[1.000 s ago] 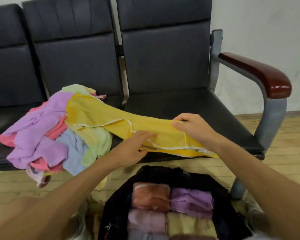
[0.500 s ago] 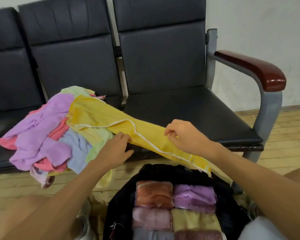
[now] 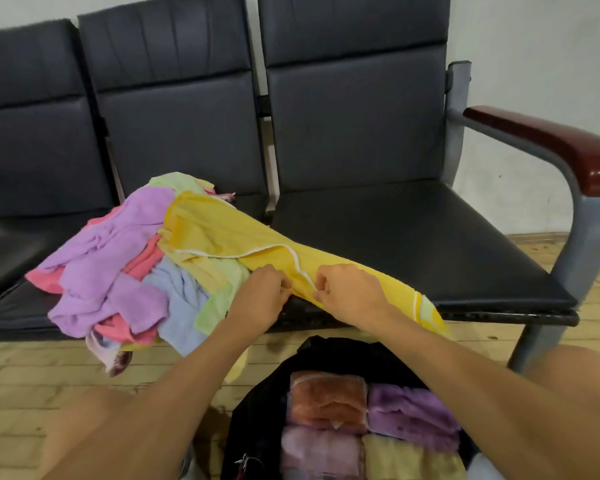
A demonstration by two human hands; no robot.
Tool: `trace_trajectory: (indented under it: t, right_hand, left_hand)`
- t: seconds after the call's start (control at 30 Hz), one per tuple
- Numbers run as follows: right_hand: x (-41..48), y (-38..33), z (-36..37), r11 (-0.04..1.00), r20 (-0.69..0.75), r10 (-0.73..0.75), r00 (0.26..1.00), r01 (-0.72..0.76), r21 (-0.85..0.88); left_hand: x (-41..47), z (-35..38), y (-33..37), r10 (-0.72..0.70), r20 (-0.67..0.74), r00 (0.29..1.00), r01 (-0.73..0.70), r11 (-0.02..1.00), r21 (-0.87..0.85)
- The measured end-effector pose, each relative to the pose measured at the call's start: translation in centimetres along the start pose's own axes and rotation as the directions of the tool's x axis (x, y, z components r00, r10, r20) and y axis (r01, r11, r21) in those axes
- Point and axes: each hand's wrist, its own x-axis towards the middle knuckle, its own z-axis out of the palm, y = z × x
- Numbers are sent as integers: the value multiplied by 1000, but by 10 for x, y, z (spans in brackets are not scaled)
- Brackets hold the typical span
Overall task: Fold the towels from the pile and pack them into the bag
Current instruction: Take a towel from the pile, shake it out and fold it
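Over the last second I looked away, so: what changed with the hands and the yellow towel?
The right hand slid left along the yellow towel to meet the left hand, which went from lying flat to pinching the hem. Its right end slipped over the seat edge. Pile and bag stayed put.

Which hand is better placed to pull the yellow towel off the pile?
Probably the right hand: it pinches the yellow towel on the side away from the pile; the left hand pinches it beside the pile.

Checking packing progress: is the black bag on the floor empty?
No: the black bag holds folded towels, orange, purple, pink and yellow, packed side by side.
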Motion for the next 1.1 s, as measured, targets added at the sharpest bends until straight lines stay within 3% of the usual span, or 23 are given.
trace_trajectory:
  t: [0.1,0.17,0.27,0.37,0.43,0.53,0.6,0.7,0.77,0.87,1.03,1.1]
  right_hand:
    - [5,1,-2,992,46,59,997,-64,110]
    - [9,7,-11,891,44,141,989,-146,429]
    - [15,19,-31,465,52,272,961,-178,867]
    - [19,37,-47,49,164,357,920,-194,980]
    - [18,52,-56,-124,245,414,877,-213,969]
    - [15,72,-67,-247,322,538,779,-220,944]
    - [12,82,-69,-226,346,592,727,-263,938]
    - [11,89,-69,-99,321,628,709,-336,937]
    - [10,87,-67,12,270,640,720,-361,932]
    - [4,81,-67,238,190,586,788,-391,889]
    - [-4,72,-63,697,-31,353,935,-240,676]
    - [-7,70,-63,810,-2,244,970,-202,551]
  left_hand:
    - [2,1,1,24,33,999,-28,994,106]
    - [2,1,1,45,42,998,-50,991,123]
    - [-8,-6,8,89,86,992,-82,993,-87]
    - [-25,-23,23,250,196,948,-171,921,-350]
    - [-36,-34,30,276,294,915,-102,863,-494]
    - [-47,-43,34,283,384,879,18,785,-619]
    - [-51,-45,34,287,416,863,73,744,-664]
    - [-51,-44,33,238,431,870,163,686,-709]
    - [-44,-38,27,140,378,915,140,770,-623]
    - [-29,-23,11,48,233,971,30,947,-321]
    - [-13,4,-4,61,83,995,-53,994,-100]
    - [-11,8,-2,70,34,997,-67,994,-84]
